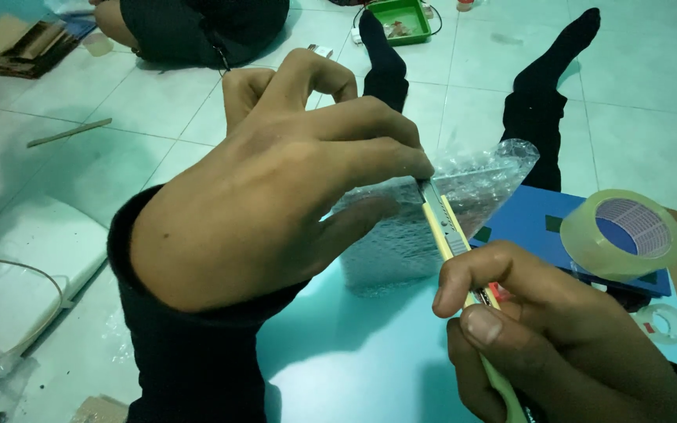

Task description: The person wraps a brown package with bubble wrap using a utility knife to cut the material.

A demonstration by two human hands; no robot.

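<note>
Item: bubble-wrapped parcel [425, 235], lying on the light blue table [354, 352], the landmark here. Left hand [268, 211] rests on top of the parcel, fingers [370, 160] curled and pressed together at the knife's blade tip. Right hand [542, 329], just in front of the parcel, fingers closed around a yellow utility knife [452, 235]. Advisable: shallow blade, steady pull, fingertips off the cutting line. Tape roll [622, 233] right of the parcel, on a blue board [538, 235].
</note>
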